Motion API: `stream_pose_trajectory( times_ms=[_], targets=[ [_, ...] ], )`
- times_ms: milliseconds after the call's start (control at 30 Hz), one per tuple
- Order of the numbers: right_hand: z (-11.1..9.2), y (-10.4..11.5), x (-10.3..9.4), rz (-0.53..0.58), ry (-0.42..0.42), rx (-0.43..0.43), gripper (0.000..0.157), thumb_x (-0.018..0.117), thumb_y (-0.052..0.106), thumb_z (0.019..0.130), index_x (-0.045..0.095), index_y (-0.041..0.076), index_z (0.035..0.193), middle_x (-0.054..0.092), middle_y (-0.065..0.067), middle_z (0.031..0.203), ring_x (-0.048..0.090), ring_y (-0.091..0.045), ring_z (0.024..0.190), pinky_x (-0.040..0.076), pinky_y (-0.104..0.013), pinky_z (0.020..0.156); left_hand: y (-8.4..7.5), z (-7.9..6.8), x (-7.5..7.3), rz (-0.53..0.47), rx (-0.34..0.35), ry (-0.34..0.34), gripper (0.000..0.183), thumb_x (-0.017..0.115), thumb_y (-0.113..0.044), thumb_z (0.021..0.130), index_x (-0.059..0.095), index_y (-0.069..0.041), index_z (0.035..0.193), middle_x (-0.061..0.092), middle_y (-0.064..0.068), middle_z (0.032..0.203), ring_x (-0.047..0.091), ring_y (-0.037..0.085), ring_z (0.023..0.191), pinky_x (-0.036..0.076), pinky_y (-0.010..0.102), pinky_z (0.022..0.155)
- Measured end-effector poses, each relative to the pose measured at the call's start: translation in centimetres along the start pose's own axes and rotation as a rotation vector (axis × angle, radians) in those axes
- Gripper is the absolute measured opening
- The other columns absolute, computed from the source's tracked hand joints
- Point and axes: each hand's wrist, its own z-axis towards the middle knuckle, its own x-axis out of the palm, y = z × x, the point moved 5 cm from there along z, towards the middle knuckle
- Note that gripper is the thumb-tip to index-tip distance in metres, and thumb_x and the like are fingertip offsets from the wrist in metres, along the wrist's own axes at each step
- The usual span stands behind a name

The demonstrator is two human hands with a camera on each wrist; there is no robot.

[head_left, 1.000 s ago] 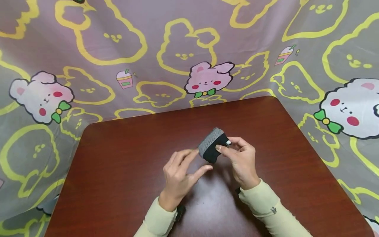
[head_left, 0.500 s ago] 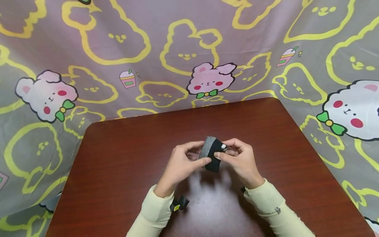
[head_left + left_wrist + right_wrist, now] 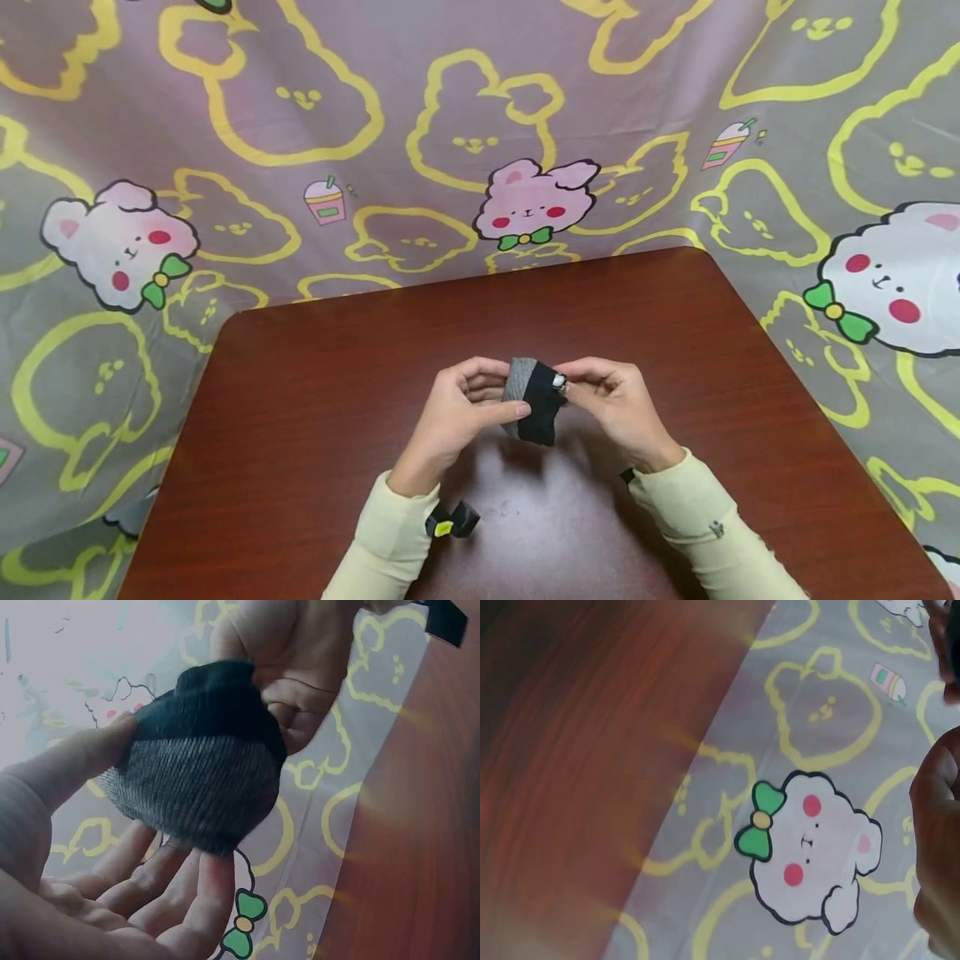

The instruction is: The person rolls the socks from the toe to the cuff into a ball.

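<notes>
A folded sock, black with a grey ribbed band, is held up over the middle of the table between both hands. My left hand grips its grey side, the thumb on the near face and the fingers behind. In the left wrist view the ribbed face of the sock is turned to the camera, fingertips at its lower edge. At its right edge sits a small white piece, where my right hand pinches with thumb and forefinger. The right wrist view catches only part of the right hand.
The dark reddish-brown table spreads under both hands. Behind it and along its sides hangs a curtain printed with cartoon bears and rabbits. A black strap device with a yellow mark sits at the left cuff.
My left hand has moved from beside the sock's end to gripping it, and the sock has tilted more upright. The right thumb has slid to the right, towards the white piece.
</notes>
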Motion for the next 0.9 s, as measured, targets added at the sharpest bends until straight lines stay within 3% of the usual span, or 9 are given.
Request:
stream_pose_trajectory(
  times_ms=[167, 300, 467, 567, 767, 900],
  targets=[
    [0.3, 0.2, 0.2, -0.186, 0.092, -0.095, 0.016, 0.064, -0.014, 0.090, 0.072, -0.003, 0.099, 0.072, -0.009, 0.091, 0.068, -0.016, 0.080, 0.056, -0.027, 0.069, 0.4, -0.1, 0.5, 0.007, -0.039, 0.076, 0.061, 0.085, -0.002, 0.075, 0.061, -0.007, 0.131, 0.072, 0.013, 0.106, 0.069, 0.027, 0.091, 0.056, 0.034, 0.078],
    [0.3, 0.5, 0.4, -0.289, 0.165, -0.160, 0.024, 0.062, -0.015, 0.091, 0.071, 0.007, 0.097, 0.067, -0.005, 0.092, 0.062, -0.017, 0.080, 0.053, -0.025, 0.066, 0.2, -0.1, 0.8, 0.043, 0.000, 0.099, 0.046, 0.083, 0.000, 0.076, 0.068, 0.002, 0.119, 0.073, 0.012, 0.099, 0.070, 0.024, 0.086, 0.056, 0.031, 0.074],
    [0.2, 0.9, 0.8, -0.372, 0.215, -0.229, 0.028, 0.059, -0.014, 0.093, 0.067, 0.011, 0.099, 0.064, -0.002, 0.092, 0.057, -0.015, 0.074, 0.049, -0.025, 0.059, 0.2, -0.1, 1.3, 0.063, 0.061, 0.200, 0.041, 0.081, 0.003, 0.076, 0.069, 0.003, 0.115, 0.071, 0.011, 0.096, 0.069, 0.022, 0.080, 0.057, 0.029, 0.068],
    [0.3, 1.3, 0.7, -0.393, 0.180, -0.289, 0.027, 0.058, -0.018, 0.091, 0.064, 0.008, 0.098, 0.062, -0.004, 0.092, 0.055, -0.014, 0.073, 0.047, -0.024, 0.058, 0.5, -0.2, 1.6, 0.094, 0.067, 0.224, 0.037, 0.079, 0.003, 0.077, 0.068, 0.004, 0.112, 0.069, 0.008, 0.092, 0.067, 0.020, 0.079, 0.055, 0.027, 0.066],
    [-0.2, 1.9, 0.3, -0.367, -0.019, -0.420, 0.024, 0.056, -0.022, 0.084, 0.061, 0.001, 0.091, 0.060, -0.009, 0.088, 0.052, -0.012, 0.070, 0.041, -0.020, 0.055, 0.4, -0.3, 1.5, 0.103, 0.090, 0.116, 0.031, 0.073, 0.001, 0.079, 0.068, -0.001, 0.109, 0.069, 0.006, 0.089, 0.065, 0.017, 0.075, 0.053, 0.027, 0.065],
    [-0.7, 2.6, 1.4, -0.348, -0.057, -0.433, 0.023, 0.054, -0.025, 0.081, 0.060, -0.004, 0.087, 0.058, -0.010, 0.081, 0.050, -0.010, 0.065, 0.039, -0.021, 0.051, 0.4, -0.3, 1.6, 0.042, 0.106, 0.080, 0.030, 0.075, -0.001, 0.081, 0.067, 0.003, 0.110, 0.069, 0.010, 0.092, 0.067, 0.018, 0.077, 0.055, 0.028, 0.067]
  ],
)
